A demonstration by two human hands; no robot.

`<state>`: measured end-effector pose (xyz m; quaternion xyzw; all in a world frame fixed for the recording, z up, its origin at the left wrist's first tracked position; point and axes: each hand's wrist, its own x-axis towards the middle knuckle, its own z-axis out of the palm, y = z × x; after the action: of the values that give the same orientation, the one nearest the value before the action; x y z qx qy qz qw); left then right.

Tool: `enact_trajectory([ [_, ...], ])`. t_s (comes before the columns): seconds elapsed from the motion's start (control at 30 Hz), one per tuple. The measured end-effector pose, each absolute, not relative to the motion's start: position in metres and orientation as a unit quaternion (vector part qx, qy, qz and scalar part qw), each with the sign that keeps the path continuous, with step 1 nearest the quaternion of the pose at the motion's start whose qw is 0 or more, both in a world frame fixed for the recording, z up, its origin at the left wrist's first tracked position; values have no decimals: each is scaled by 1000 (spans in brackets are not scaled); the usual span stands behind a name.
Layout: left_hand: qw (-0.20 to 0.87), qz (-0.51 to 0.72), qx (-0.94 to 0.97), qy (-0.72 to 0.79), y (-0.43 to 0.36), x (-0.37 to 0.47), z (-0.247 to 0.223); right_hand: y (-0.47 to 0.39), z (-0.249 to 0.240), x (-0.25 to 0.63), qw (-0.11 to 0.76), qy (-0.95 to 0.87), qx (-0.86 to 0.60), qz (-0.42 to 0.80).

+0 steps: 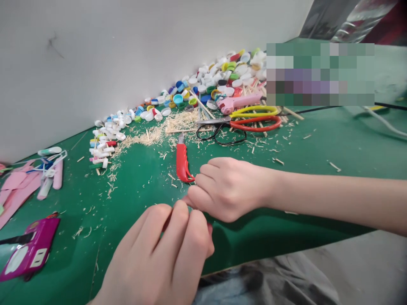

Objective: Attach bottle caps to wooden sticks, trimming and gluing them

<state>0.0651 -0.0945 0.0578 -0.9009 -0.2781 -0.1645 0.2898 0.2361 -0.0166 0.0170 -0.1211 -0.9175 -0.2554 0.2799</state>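
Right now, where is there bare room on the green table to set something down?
Two mostly bare patches of table, dotted with scraps: one between the purple box and red knife, beyond the left hand; another right of the scissors, beyond the right forearm. Along the wall, bottle caps and shavings crowd it.

The knife handle looks plastic, the tabletop glossy.
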Motion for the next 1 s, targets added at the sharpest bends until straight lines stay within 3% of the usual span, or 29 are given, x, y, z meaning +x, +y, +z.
enact_trajectory([
  [0.5,226,-259,-872,-348,-90,70,73,1,50,229,175,-959,-153,-165],
  [0.73,85,-135,-898,-411,-90,50,69,4,43,230,173,-961,-145,-163],
  [1.0,152,-192,-855,-457,-107,64,50,4,32,235,189,-955,-138,-181],
])
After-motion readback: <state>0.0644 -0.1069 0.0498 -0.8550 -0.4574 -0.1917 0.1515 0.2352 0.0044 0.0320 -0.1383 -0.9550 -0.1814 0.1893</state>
